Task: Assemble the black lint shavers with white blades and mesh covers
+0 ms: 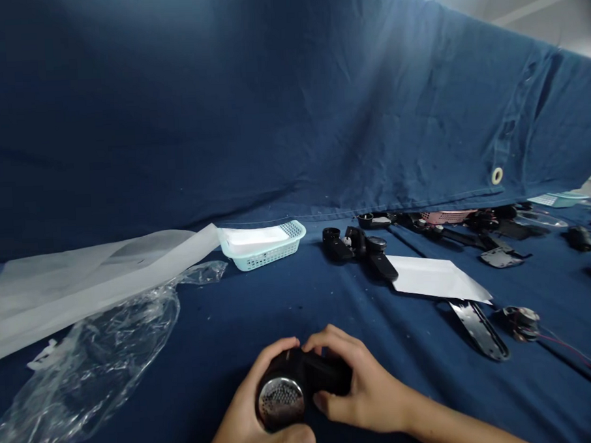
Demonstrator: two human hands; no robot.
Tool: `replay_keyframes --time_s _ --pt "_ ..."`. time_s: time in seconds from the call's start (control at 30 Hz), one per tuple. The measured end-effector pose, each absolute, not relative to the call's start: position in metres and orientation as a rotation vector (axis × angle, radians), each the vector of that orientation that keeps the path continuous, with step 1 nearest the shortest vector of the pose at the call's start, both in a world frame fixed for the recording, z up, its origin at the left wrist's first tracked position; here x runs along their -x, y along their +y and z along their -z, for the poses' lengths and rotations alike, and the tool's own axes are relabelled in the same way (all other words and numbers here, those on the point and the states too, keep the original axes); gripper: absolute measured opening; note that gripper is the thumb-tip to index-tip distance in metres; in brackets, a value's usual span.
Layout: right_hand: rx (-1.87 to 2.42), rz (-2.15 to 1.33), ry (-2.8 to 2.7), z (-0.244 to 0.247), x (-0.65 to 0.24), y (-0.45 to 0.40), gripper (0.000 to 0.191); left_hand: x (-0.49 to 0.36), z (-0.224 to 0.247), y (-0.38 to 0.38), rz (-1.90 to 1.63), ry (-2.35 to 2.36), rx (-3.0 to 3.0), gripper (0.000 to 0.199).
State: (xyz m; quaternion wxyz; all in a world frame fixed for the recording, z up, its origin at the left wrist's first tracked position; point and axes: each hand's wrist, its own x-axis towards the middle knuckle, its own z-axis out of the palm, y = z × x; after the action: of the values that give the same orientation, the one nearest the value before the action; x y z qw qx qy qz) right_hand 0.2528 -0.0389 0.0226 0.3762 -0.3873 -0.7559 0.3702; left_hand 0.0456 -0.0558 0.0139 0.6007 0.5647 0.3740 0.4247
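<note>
While hands grip a black housing, crumpled plastic lies left.

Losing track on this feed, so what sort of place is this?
Likely a makeshift bench for taking devices apart: a navy cloth covers the table and hangs behind, black plastic parts lie spread out, a small wired motor sits nearby, and the left hand and right hand hold a black hair dryer.
</note>
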Motion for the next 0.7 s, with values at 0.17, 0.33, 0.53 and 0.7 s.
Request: replay_keyframes --time_s 0.17,0.33,0.53,0.7 --pt "0.971 -0.904 -1.904 -0.020 -0.249 -0.039 0.050 -0.047 -0.021 -0.055 -0.978 0.878 -1.296 0.064" --pt "0.978 -0.891 -1.870 -0.017 -0.248 -0.039 0.046 -0.049 -0.023 -0.058 -0.954 0.885 -1.280 0.061" --pt "0.966 -0.910 -1.880 -0.016 -0.250 -0.039 0.049 -0.045 -0.024 -0.054 -0.906 0.918 -1.283 0.065" --pt "0.862 -0.941 -1.934 -0.017 -0.254 -0.036 0.044 -0.035 -0.025 -0.052 -0.857 0.993 -1.424 0.059"
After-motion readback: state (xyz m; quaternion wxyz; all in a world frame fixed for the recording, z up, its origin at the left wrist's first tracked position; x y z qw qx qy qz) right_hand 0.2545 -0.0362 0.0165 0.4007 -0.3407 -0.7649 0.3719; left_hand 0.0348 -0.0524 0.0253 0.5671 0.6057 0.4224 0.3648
